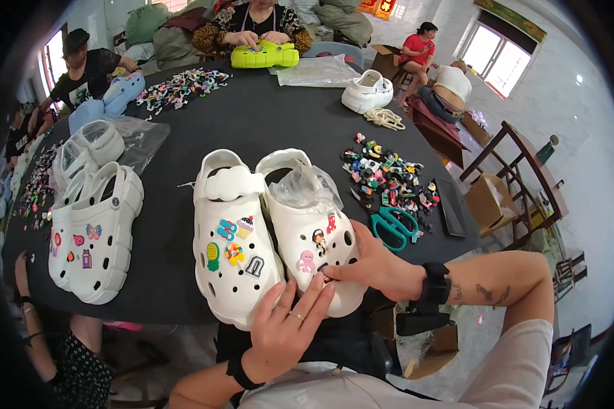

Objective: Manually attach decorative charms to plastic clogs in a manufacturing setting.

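Hands work together at the toe of the right white clog (314, 238), which lies beside the left white clog (233, 238) at the near edge of the black worktop (252, 123). The right hand (375, 266) is pinched shut on a small dark charm (326, 277) and holds it against the toe. The left hand (286, 327) is half open, holds nothing, and its fingertips touch the same toe. Green scissors (394, 226) lie just right of the clogs, near a heap of loose charms (387, 176).
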The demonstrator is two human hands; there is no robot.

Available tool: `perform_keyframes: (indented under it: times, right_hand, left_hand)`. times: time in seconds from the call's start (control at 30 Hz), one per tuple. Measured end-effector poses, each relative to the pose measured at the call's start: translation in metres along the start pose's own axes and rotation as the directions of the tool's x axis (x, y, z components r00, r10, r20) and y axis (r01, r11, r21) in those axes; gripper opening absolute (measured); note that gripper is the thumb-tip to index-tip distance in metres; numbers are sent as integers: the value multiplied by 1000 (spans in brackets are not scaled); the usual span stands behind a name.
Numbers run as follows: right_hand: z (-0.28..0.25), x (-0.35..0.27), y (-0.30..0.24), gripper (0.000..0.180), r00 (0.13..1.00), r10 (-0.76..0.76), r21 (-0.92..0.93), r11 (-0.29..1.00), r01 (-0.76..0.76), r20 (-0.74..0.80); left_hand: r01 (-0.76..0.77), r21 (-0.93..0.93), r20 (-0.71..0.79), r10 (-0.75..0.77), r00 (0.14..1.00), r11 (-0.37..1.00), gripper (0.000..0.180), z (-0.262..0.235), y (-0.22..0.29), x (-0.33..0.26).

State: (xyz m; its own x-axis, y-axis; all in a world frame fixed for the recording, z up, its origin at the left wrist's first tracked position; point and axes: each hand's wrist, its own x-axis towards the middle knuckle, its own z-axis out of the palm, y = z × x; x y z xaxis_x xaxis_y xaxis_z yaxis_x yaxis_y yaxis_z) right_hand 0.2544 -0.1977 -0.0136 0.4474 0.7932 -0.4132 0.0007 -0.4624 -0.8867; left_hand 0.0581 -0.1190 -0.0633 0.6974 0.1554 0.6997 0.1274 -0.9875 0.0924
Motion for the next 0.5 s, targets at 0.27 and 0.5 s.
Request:
perform_keyframes:
  times: [0.27, 0.5]
  right_hand:
    - [-23, -16, -9, 81, 977, -45, 317, 948, -24, 208]
    - [-30, -24, 37, 52, 966, -249, 369, 906, 206, 73]
  left_hand:
    - [-47, 7, 17, 47, 999, 999, 43, -6, 0, 5]
    - [-2, -134, -17, 0, 1000, 991, 48, -40, -19, 0]
